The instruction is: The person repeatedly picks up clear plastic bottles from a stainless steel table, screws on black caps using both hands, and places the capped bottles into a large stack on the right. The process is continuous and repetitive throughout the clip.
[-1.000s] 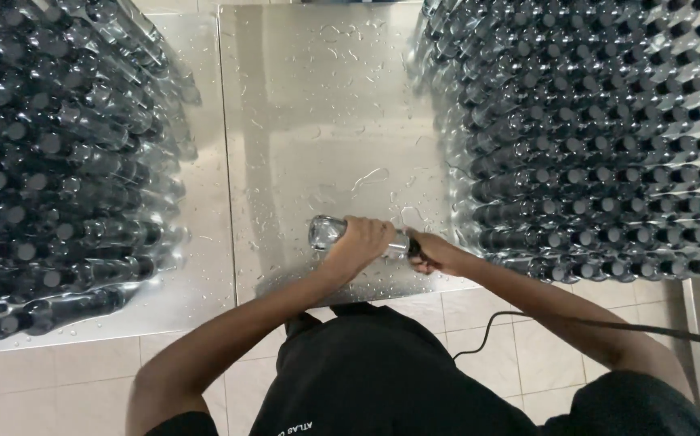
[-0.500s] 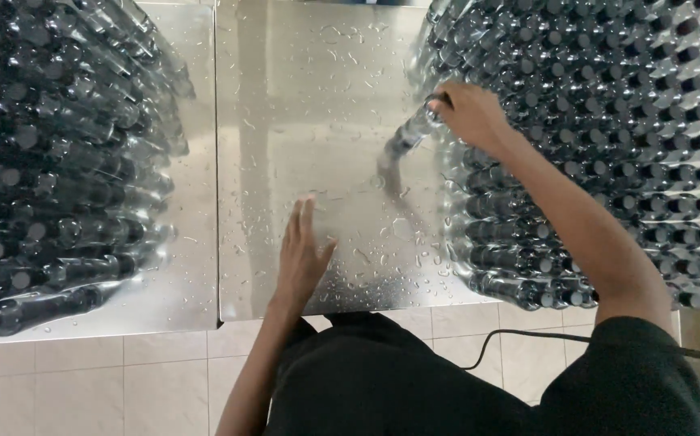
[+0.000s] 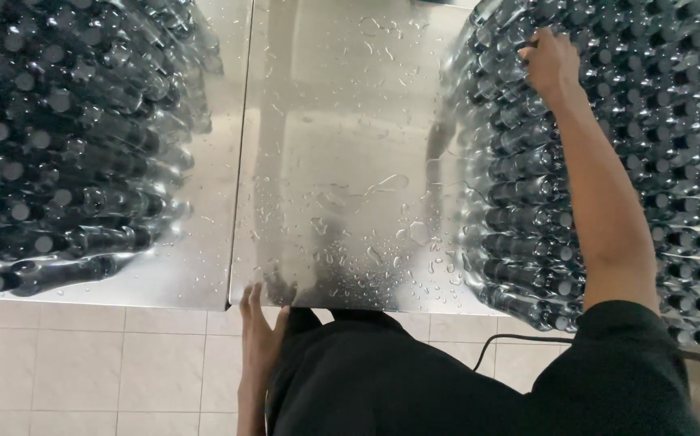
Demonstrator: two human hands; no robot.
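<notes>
Clear dark-capped bottles (image 3: 608,145) lie stacked on their sides, caps facing right.

Right hand (image 3: 550,66) rests on the right stack of bottles (image 3: 608,161), fingers curled on the bottles' upper ends. Left hand (image 3: 259,333) lies open at the near edge of the wet steel desk (image 3: 342,137). A second bottle stack (image 3: 59,137) stands left.

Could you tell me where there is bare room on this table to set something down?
The wet middle strip of the steel table is bare, between the left bottle stack and right bottle stack. Both sides are packed; the right hand rests on the right stack.
</notes>
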